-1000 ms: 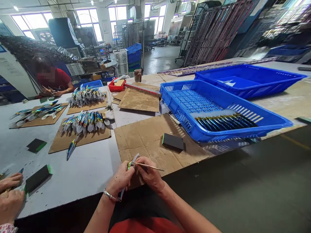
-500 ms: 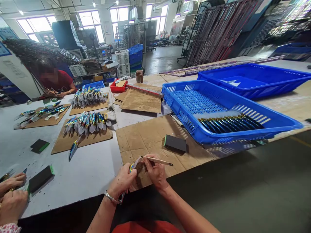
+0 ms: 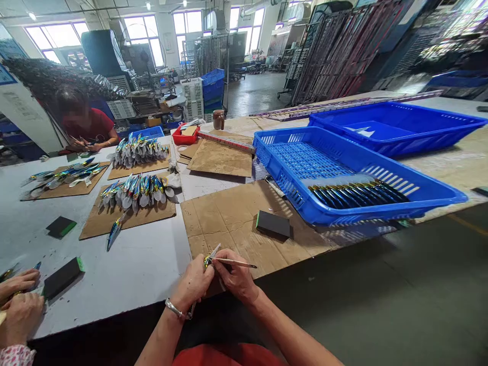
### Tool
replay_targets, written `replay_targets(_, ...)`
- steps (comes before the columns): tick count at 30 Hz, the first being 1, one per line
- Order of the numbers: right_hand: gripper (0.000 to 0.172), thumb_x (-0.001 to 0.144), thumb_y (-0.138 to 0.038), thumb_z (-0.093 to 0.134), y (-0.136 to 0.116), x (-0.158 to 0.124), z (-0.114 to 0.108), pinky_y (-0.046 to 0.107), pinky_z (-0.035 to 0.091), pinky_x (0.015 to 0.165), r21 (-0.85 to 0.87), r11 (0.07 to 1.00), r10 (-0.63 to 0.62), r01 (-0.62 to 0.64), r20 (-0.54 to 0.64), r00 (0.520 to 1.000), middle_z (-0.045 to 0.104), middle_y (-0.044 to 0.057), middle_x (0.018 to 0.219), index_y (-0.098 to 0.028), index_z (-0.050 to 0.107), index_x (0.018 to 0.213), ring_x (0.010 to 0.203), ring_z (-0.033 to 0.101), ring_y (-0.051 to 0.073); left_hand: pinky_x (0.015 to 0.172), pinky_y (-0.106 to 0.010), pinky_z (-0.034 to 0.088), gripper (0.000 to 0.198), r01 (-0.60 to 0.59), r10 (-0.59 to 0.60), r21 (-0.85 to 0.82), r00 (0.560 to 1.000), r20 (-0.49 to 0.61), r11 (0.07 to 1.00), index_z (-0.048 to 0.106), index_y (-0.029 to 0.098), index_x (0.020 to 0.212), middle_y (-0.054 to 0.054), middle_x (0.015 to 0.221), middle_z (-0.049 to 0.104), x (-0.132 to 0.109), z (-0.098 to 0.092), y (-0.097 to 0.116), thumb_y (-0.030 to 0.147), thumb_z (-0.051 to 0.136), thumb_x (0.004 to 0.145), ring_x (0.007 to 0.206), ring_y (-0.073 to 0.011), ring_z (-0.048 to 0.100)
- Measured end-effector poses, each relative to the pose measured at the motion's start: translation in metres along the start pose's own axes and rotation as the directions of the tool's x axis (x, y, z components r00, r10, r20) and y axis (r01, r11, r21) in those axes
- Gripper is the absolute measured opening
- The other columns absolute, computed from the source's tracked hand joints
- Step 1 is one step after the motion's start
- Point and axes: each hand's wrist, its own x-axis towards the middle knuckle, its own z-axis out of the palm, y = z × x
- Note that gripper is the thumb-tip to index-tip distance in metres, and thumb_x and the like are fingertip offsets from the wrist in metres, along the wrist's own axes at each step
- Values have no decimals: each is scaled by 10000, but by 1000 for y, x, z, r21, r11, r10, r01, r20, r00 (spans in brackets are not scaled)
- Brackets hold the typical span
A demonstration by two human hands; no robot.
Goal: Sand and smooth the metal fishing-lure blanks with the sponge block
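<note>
My left hand [image 3: 193, 283] is closed around a shiny fishing lure [image 3: 207, 261], most of which the fingers hide. Its pale, clear lip sticks up above the fingertips. A slim stick-like tool [image 3: 240, 263] with a wooden handle and a dark end is pinched in my right hand [image 3: 237, 281]. The tool's working tip meets the lure close to my left thumb, and I cannot make out its kind. Both hands are together over the front edge of a cardboard sheet [image 3: 217, 218]. Farther back on that sheet rests a black block with a green edge [image 3: 273, 225].
A blue basket [image 3: 430, 195] holding a row of dark lures stands at right, before a deeper blue bin [image 3: 434, 137]. Lures [image 3: 139, 192] are heaped on cardboard at left; one lure [image 3: 113, 234] lies at its edge. A co-worker's hands [image 3: 23, 310] are at far left.
My right hand has moved slightly left, bringing the tool against the lure beside my left hand. The tool now lies lower and nearer the left fingers. My left hand keeps its hold.
</note>
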Motion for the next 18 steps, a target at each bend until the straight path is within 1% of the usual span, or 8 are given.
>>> replay_targets(6, 124, 1060, -277, 549, 2, -2, 0, 304, 505, 756, -19, 998, -54, 55, 14, 998, 663, 34, 906, -220, 622, 977, 835, 641, 191, 418, -209, 338, 179, -5, 5, 4, 1000, -2, 1000, 508, 180, 1000, 25, 727, 584, 1, 1, 0, 287, 365, 984, 431, -92, 494)
replay_targets(10, 185, 1066, -334, 533, 2, -3, 2, 306, 518, 755, -29, 999, -22, 23, 10, 1000, 673, 38, 901, -221, 627, 953, 830, 653, 194, 509, -215, 385, 165, -22, 24, 73, 999, -32, 997, 529, 181, 991, 11, 737, 612, 0, 1, 1, 282, 400, 976, 537, -112, 559)
replay_targets(12, 255, 1066, -403, 513, 3, -4, 1, 312, 524, 730, -65, 996, 59, -64, -82, 995, 678, 41, 864, -220, 620, 923, 790, 661, 201, 569, -225, 403, 165, -30, 36, 116, 998, -53, 993, 543, 179, 988, -4, 761, 634, -1, 0, 2, 273, 408, 971, 615, -127, 596)
replay_targets(13, 288, 1063, -442, 503, 4, -4, 0, 314, 526, 709, -77, 987, 128, -141, -154, 980, 682, 40, 833, -221, 610, 913, 759, 666, 206, 591, -231, 406, 168, -30, 38, 134, 997, -62, 991, 549, 179, 987, -11, 775, 644, -2, 0, 3, 272, 410, 970, 650, -134, 610)
replay_targets(15, 344, 1045, -522, 493, 7, -1, -6, 321, 531, 683, -72, 945, 285, -318, -287, 914, 690, 35, 772, -223, 590, 904, 705, 679, 218, 625, -240, 405, 174, -27, 40, 166, 996, -75, 986, 556, 181, 980, -21, 804, 659, -3, -1, 3, 280, 414, 973, 713, -146, 629)
replay_targets(16, 372, 1028, -561, 495, 10, 2, -10, 325, 535, 683, -65, 917, 355, -394, -322, 878, 696, 36, 750, -224, 586, 900, 697, 687, 226, 638, -244, 402, 173, -27, 42, 181, 996, -79, 983, 557, 183, 974, -25, 819, 666, -3, -1, 3, 285, 418, 975, 741, -151, 635)
replay_targets(17, 406, 1006, -603, 499, 13, 6, -14, 329, 539, 684, -62, 890, 410, -453, -331, 850, 701, 42, 737, -224, 588, 891, 698, 695, 237, 650, -247, 399, 169, -30, 48, 198, 995, -83, 980, 557, 184, 966, -28, 836, 672, -3, 0, 3, 287, 424, 976, 769, -155, 640)
replay_targets(18, 446, 980, -643, 501, 16, 10, -19, 332, 542, 674, -66, 866, 453, -495, -317, 833, 704, 52, 729, -220, 595, 872, 697, 698, 246, 661, -250, 395, 162, -39, 59, 218, 994, -89, 975, 557, 185, 958, -32, 857, 678, -3, 1, 3, 286, 431, 976, 798, -160, 643)
